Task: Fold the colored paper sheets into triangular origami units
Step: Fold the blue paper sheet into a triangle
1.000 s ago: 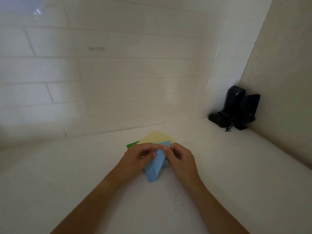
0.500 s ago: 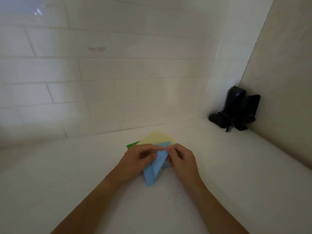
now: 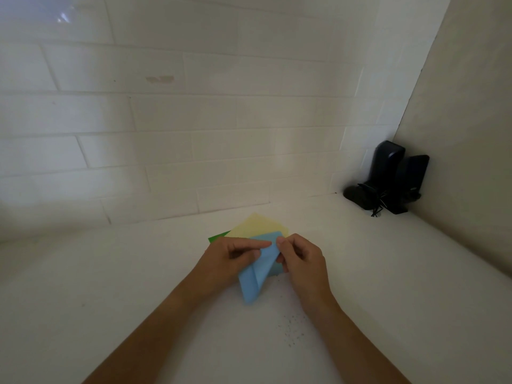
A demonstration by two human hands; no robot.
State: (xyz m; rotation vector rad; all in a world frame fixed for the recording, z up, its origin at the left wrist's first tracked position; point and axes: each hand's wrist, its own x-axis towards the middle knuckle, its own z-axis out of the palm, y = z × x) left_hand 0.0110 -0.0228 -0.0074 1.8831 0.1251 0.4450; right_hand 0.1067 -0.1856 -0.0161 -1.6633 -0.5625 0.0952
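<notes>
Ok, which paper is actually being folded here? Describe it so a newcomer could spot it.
Start at the white counter below the tiled wall, near the middle. There the left hand and right hand pinch the blue sheet, partly creased and pointing toward the camera. Unlike the yellow sheet and green sheet lying behind it, it is the only one held.

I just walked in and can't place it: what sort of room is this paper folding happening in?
Probably a home kitchen or utility corner: a plain white countertop meets a white brick-pattern tiled wall, and two upright black plastic devices stand in the corner. It does not look like a workshop or lab.
</notes>
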